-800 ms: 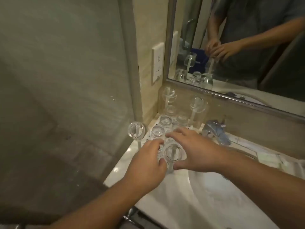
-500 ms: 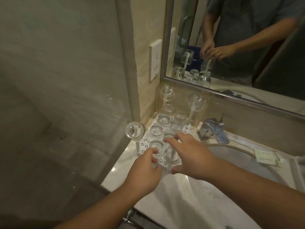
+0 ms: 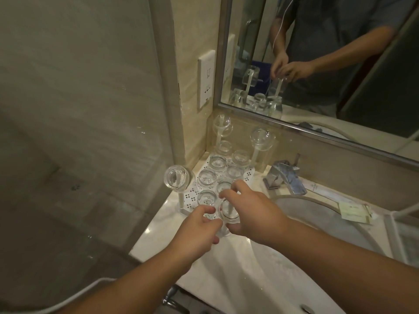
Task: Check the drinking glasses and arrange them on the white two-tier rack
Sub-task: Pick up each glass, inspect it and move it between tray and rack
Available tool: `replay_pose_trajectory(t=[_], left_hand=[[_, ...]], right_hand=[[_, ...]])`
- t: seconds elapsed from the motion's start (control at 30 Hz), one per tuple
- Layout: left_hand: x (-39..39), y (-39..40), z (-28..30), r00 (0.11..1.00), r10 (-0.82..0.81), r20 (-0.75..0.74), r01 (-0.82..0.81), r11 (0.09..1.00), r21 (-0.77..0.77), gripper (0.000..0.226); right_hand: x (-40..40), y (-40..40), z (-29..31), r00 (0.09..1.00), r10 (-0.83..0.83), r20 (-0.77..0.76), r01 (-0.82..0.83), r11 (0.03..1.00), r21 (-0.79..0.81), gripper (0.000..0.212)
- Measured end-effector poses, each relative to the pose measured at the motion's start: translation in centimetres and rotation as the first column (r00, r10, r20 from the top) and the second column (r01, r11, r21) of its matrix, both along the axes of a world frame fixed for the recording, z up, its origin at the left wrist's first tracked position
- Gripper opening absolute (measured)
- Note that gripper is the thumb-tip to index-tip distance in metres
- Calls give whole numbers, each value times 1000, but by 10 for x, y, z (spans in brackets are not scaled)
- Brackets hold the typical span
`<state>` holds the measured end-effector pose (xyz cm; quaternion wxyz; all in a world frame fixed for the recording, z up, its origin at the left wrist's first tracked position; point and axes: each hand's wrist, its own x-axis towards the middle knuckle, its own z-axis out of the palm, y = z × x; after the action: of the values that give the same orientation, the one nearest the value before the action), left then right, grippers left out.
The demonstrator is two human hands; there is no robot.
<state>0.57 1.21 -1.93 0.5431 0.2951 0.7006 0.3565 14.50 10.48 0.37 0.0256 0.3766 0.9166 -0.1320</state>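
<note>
A white rack [image 3: 248, 175] with a perforated tray stands in the counter corner by the wall. Several clear glasses sit upside down on its tray, one of them [image 3: 206, 177] at the left. Three more glasses hang upside down on tall white pegs, such as the left one [image 3: 176, 179]. At the rack's near corner, an inverted glass [image 3: 229, 211] sits over a peg. My right hand [image 3: 251, 211] grips this glass from the right, thumb below and fingers over it. My left hand [image 3: 197, 232] pinches it from the left with curled fingers.
A chrome faucet [image 3: 284, 177] stands right of the rack above the white basin [image 3: 317, 227]. A glass shower panel [image 3: 86, 132] borders the counter on the left. A mirror [image 3: 328, 64] and a wall socket [image 3: 205, 78] are behind. A paper card [image 3: 354, 213] lies at the right.
Both hands have drawn back a little towards the rack's near corner and closed round the nearest glass. The camera has tilted, showing more of the basin.
</note>
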Motion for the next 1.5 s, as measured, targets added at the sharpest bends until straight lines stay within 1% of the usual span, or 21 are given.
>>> replay_pose_trajectory(t=[0.1,0.2,0.27,0.37,0.53,0.63,0.77,0.87,0.93,0.97,1.07,1.13,1.27,1.37,1.5], left_hand=[[2,0,2,999,10,37,-9,1000,-12,24],[5,-2,4,993,37,113,-33,999,-36,21],[7,-4,6,986,44,158,-35,998,-61,23],[12,-7,10,972,53,230,-32,995,-95,32],[22,-7,17,922,92,375,-48,991,-124,56],[26,-2,24,844,121,523,-42,986,-161,67],[31,5,34,708,147,690,-61,987,-147,75],[34,9,41,582,169,795,-81,985,-150,80],[35,11,44,492,190,849,-99,982,-163,84],[36,12,44,461,187,867,-103,982,-157,87],[37,16,46,398,154,904,-96,987,-127,92],[37,18,49,381,149,912,-91,988,-123,93],[38,24,51,421,173,890,-88,985,-150,85],[38,27,50,428,193,883,-86,981,-173,77],[36,30,49,448,187,874,-97,982,-161,69]], right_hand=[[3,0,3,1000,-15,-18,15,1000,0,67],[5,0,10,999,-11,-34,12,1000,17,65],[6,-2,15,999,2,-40,0,999,43,64],[8,-4,23,999,19,-42,-16,996,90,63],[14,-9,39,999,12,-48,-4,985,173,65],[18,-10,51,997,0,-74,14,981,192,66],[23,-14,67,996,-16,-91,36,974,225,65],[24,-19,78,996,-12,-94,36,967,250,63],[25,-23,83,995,-7,-97,33,962,269,61],[25,-25,84,996,-2,-92,28,958,284,60],[25,-31,87,998,-1,-59,19,948,319,59],[23,-33,87,999,-17,-48,31,948,317,59],[20,-36,89,998,-33,-46,46,953,301,56],[19,-38,87,998,-44,-42,55,953,299,54],[20,-41,85,993,-61,-99,89,948,305,58]])
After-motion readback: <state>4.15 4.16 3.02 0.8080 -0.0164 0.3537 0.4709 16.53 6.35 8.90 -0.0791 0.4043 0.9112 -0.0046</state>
